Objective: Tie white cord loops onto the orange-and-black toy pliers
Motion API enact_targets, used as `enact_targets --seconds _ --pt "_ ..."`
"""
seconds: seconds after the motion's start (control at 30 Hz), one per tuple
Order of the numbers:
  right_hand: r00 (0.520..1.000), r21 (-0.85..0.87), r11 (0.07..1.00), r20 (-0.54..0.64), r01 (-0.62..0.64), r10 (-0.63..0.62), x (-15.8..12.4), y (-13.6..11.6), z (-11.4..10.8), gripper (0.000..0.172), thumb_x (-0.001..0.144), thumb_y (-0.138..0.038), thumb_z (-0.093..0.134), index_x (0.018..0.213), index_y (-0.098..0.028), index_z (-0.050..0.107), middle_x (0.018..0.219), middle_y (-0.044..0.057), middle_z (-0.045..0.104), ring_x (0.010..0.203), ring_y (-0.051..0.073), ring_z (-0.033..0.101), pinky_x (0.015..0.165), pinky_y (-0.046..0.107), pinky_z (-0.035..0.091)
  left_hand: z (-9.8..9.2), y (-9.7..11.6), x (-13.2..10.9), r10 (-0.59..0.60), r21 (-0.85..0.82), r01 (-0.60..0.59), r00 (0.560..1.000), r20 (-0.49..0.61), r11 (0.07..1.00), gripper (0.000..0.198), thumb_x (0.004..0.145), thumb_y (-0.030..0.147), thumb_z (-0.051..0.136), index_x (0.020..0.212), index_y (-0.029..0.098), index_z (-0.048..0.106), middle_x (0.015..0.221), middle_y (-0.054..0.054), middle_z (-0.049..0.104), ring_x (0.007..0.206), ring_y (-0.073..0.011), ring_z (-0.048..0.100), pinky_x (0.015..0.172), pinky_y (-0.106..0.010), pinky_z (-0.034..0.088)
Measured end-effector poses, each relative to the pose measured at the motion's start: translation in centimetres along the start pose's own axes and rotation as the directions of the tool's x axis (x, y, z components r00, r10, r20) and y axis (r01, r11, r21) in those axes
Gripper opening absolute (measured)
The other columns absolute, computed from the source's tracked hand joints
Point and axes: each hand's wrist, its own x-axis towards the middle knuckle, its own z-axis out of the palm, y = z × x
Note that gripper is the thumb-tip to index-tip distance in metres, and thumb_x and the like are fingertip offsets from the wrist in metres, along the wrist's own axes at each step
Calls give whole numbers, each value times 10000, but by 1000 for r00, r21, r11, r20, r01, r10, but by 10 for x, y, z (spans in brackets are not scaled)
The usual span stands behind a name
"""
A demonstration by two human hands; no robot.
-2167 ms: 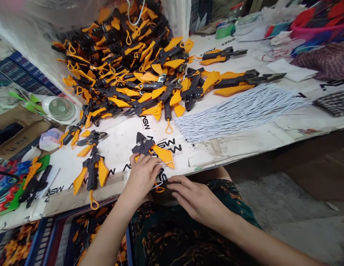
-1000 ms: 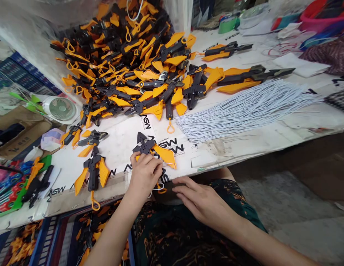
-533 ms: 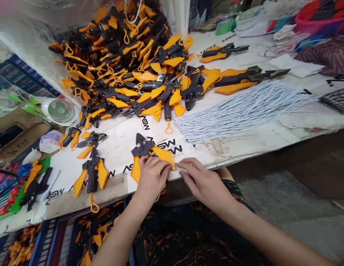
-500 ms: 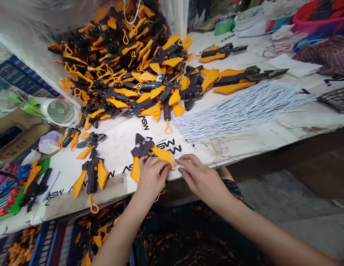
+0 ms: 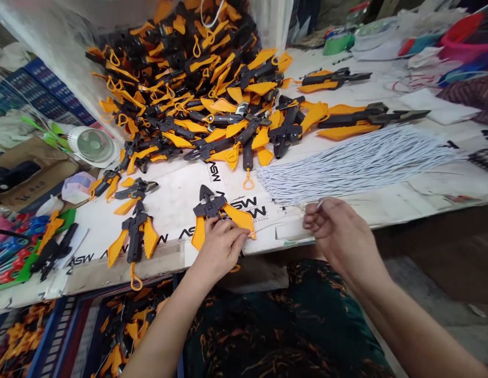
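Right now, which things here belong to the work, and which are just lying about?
In use: left hand on black-and-orange pliers; right hand pinching a thin white cord; pale cord bundle; pliers heap.
Lying about: round white fan; green tape roll.

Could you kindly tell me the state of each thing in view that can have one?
Orange-handled pliers: lying flat, handles spread, jaws closed.
Left hand: fingers curled over those pliers.
Right hand: raised, fingers pinched together.
Thin white cord: held in that pinch.
Bundle of white cords: flat, strands fanned out.
Heap of pliers: piled, tangled.
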Motion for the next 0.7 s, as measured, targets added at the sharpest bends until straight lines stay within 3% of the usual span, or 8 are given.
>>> enact_targets --seconds 0.1,0.23,0.33,0.43,0.47,0.53,0.63,0.7 --pt "961 -253 967 272 24 47 -17 -1 20 347 816 -508 730 898 -216 564 753 5 672 615 132 620 604 254 551 -10 6 -5 119 67 -112 985 -124 992 276 989 251 492 1212 219 652 1138 -91 659 1078 -220 581 983 -409 386" --pt "781 -401 908 603 121 162 -41 4 41 308 923 -493 581 1004 -197 610 814 49 710 710 183 677 665 315 578 -27 16 -12 263 273 -216 953 -150 937 330 970 197 522 1283 256 606 1229 -94 667 1137 -241 566 1076 -467 305" --pt "760 -434 871 639 232 117 -50 9 45 237 964 -402 519 1059 -210 620 837 41 723 749 190 698 703 321 575 -35 18 -16 165 284 -125 979 -122 950 163 972 253 545 982 226 705 862 -42 723 882 -208 608 990 -437 342" --pt "742 -479 764 671 431 2 -53 11 45 168 967 -327 505 1016 -243 642 822 23 726 723 191 697 707 317 552 -36 17 -24 -82 -45 78 991 -105 996 306 966 369 548 745 197 670 679 -19 655 728 -180 579 811 -364 408" --pt "721 -475 729 692 492 -35 -54 12 45 158 965 -313 505 991 -250 648 845 24 728 742 194 696 718 319 546 -34 18 -27 -180 -237 160 981 -66 958 333 960 411 545 740 193 667 663 -16 645 696 -171 574 751 -337 419" --pt "703 -457 700 706 549 -91 -57 13 46 154 965 -311 513 959 -246 653 898 35 725 789 200 686 745 322 537 -27 19 -33 -332 -612 297 941 59 733 368 931 497 554 787 185 684 655 -14 640 640 -151 560 652 -293 423" --pt "802 -467 767 589 440 -102 -65 14 51 174 950 -363 563 919 -218 653 842 43 698 731 183 644 696 298 525 -12 23 -41 -445 -881 318 884 142 351 398 864 560 623 873 172 712 685 -20 646 610 -125 534 614 -269 434" --pt "853 -441 846 520 298 -30 -70 15 54 226 922 -423 609 878 -206 655 780 33 673 680 168 612 644 277 512 -3 26 -44 -498 -908 244 866 45 341 369 847 539 660 880 178 726 732 -27 660 634 -125 548 626 -272 452"
